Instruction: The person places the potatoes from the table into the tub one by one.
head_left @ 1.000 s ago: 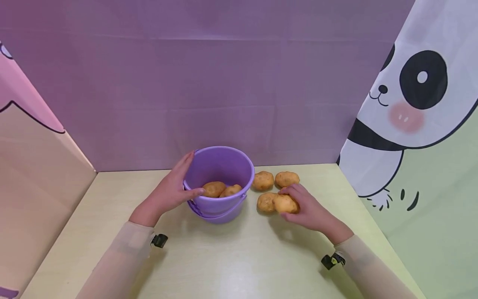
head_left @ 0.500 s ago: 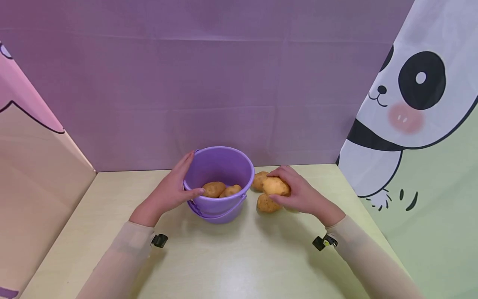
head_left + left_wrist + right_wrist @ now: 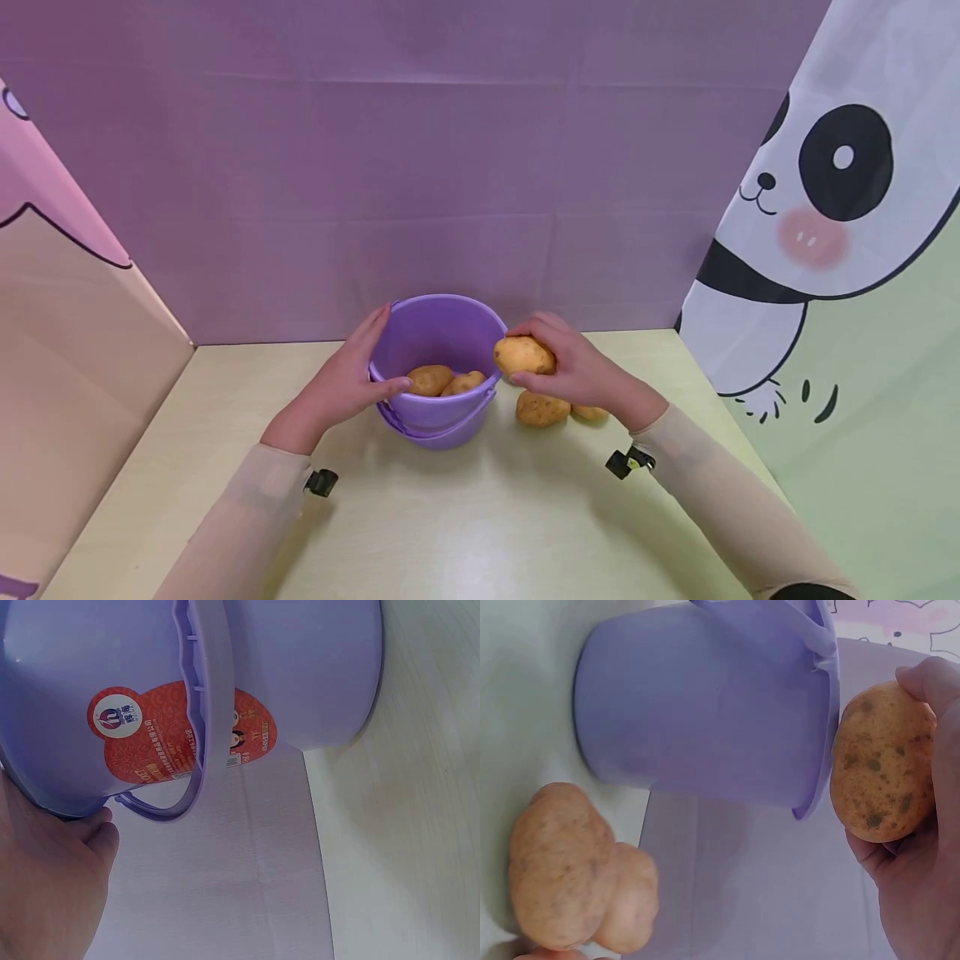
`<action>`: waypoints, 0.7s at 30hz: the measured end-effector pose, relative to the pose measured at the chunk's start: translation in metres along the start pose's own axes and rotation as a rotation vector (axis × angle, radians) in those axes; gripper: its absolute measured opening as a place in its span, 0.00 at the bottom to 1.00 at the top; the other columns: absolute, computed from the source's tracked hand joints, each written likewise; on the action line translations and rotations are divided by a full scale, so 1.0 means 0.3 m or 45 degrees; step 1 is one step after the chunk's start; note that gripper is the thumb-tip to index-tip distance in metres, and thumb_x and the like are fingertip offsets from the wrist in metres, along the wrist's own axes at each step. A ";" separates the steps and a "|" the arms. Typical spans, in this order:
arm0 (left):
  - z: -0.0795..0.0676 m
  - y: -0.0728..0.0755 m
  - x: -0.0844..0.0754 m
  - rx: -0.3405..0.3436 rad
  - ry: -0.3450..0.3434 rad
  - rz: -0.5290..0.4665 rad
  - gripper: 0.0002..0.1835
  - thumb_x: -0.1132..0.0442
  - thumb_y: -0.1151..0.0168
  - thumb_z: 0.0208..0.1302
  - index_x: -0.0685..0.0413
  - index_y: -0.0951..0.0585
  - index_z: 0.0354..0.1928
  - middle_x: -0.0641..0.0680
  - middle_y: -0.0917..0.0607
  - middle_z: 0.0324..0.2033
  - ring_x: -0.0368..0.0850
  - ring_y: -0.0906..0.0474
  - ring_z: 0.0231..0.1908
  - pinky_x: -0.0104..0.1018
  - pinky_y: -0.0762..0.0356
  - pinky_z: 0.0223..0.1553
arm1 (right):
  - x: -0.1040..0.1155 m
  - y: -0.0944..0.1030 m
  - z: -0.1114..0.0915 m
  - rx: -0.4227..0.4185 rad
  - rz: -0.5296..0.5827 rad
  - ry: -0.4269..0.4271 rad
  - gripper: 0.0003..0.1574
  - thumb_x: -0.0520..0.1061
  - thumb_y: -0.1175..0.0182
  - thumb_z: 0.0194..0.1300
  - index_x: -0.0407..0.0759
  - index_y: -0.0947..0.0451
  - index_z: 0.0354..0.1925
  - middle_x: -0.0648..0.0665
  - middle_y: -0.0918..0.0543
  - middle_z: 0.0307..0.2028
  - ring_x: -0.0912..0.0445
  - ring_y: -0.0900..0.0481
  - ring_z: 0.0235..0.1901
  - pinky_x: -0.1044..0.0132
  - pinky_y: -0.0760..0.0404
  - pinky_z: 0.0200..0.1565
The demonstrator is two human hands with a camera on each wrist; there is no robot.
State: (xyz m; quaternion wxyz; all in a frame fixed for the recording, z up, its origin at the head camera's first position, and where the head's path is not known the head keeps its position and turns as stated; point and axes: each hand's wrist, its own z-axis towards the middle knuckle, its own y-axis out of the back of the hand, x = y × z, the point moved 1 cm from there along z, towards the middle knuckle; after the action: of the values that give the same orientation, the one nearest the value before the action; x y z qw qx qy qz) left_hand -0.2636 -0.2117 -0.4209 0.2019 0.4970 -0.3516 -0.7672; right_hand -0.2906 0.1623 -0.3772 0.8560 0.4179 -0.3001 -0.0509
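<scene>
A purple bucket [image 3: 442, 423] stands upright on the table, with two potatoes [image 3: 430, 380] visible inside. My left hand [image 3: 341, 387] grips its left rim, thumb laid over the near edge and fingers along the side. In the right wrist view, my right hand [image 3: 919, 862] holds a brown-spotted potato [image 3: 881, 765] between thumb and fingers, level with the bucket's rim. From the head view, this potato is at the bucket's right edge, above the table. Below the right hand lie a potato [image 3: 542, 409] and part of another potato [image 3: 590, 412]; the hand hides the area behind them.
The pale wooden table [image 3: 450, 525] meets a purple cloth backdrop [image 3: 450, 167] just behind the bucket. A panda-printed panel [image 3: 787, 333] borders the right side. The bucket's handle [image 3: 217, 697] hangs down against its side, over a red label [image 3: 150, 739].
My right hand has lifted a potato from the group and carried it left and up to the bucket's rim. The left hand and bucket stay in place.
</scene>
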 end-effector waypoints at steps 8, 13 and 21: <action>0.002 -0.004 0.012 -0.012 -0.005 0.002 0.65 0.40 0.24 0.69 0.54 0.57 0.91 0.59 0.54 0.89 0.68 0.53 0.86 0.73 0.45 0.80 | 0.032 0.008 0.071 0.039 0.001 0.037 0.26 0.50 0.23 0.68 0.46 0.17 0.60 0.52 0.18 0.52 0.53 0.24 0.52 0.56 0.19 0.49; 0.004 -0.004 0.014 -0.013 -0.008 -0.002 0.65 0.39 0.24 0.68 0.54 0.57 0.91 0.59 0.54 0.90 0.68 0.53 0.86 0.73 0.45 0.80 | 0.041 0.004 0.118 0.046 -0.008 0.061 0.27 0.51 0.24 0.68 0.47 0.17 0.61 0.51 0.17 0.53 0.54 0.23 0.52 0.56 0.19 0.49; 0.005 -0.005 0.016 -0.014 -0.015 -0.003 0.66 0.38 0.24 0.68 0.54 0.57 0.91 0.60 0.54 0.89 0.70 0.51 0.85 0.74 0.44 0.79 | 0.066 -0.023 0.179 0.110 -0.018 0.031 0.28 0.53 0.23 0.69 0.48 0.16 0.63 0.51 0.17 0.54 0.54 0.23 0.54 0.55 0.19 0.50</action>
State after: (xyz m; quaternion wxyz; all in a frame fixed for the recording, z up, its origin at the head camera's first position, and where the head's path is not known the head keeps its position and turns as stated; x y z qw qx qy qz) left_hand -0.2671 -0.2133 -0.4246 0.2016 0.4917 -0.3481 -0.7723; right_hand -0.3033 0.1145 -0.3478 0.8403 0.4572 -0.2887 -0.0387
